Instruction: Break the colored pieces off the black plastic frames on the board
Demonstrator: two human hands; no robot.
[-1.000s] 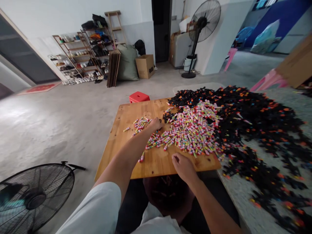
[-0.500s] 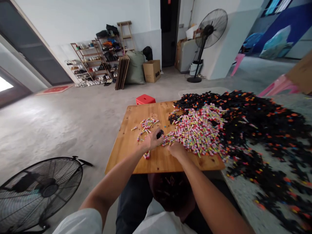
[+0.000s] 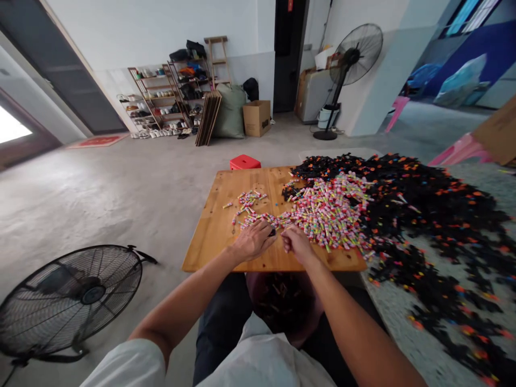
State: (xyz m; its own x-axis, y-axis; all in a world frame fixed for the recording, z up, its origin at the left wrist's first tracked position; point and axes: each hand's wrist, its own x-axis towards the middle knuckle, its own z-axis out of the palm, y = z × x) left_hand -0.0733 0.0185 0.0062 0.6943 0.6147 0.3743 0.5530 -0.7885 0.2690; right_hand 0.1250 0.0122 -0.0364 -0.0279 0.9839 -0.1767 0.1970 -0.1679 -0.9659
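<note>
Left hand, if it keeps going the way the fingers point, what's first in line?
Probably the right hand: the left hand points right, its fingers on a small dark piece, with the right fingertips just beyond.

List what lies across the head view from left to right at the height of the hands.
Floor fan → wooden board → left hand → right hand → heap of small coloured pieces → spread of black pieces.

Small dark piece (image 3: 273, 233) between both grips is too small to identify.
</note>
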